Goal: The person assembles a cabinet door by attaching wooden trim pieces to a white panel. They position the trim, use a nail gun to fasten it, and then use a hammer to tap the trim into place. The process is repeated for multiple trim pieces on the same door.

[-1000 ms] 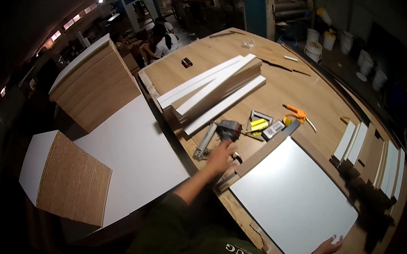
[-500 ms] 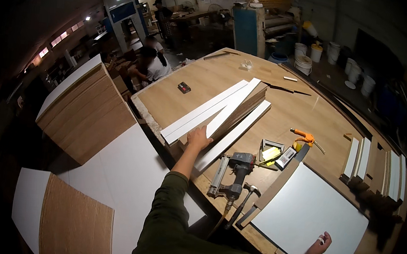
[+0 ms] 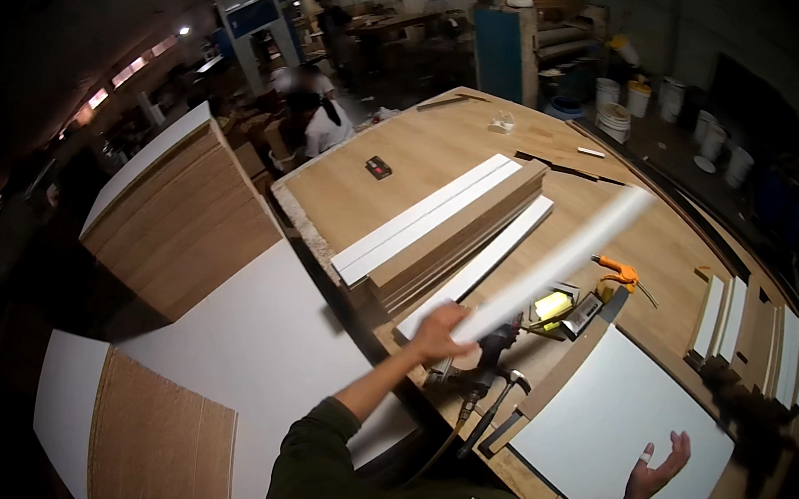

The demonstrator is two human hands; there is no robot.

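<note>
My left hand (image 3: pixel 439 335) grips one end of a long white board strip (image 3: pixel 571 259), which is raised and smeared by motion. The strip passes above a nail gun (image 3: pixel 486 358) and partly hides it. To its left lies a stack of similar white-faced strips (image 3: pixel 443 210), with a single strip (image 3: pixel 486 264) beside it. My right hand (image 3: pixel 659 466) hovers over a white panel (image 3: pixel 613 412), fingers spread, a white wrap on one finger. Brown strips edge the panel's left side. A hammer (image 3: pixel 500 404) rests between the nail gun and the panel.
On the wooden table (image 3: pixel 335 208) lie an orange air blow gun (image 3: pixel 620 273), a yellow pad (image 3: pixel 551 306) and a small dark box (image 3: pixel 378 166). More strips (image 3: pixel 732 317) stand at the right edge. Stacked panels (image 3: pixel 187 215) rise at left. People and buckets (image 3: pixel 614 123) are farther back.
My left hand has lifted a white strip off the stack and swung it to the right. My right hand has risen slightly and its fingers have opened out.
</note>
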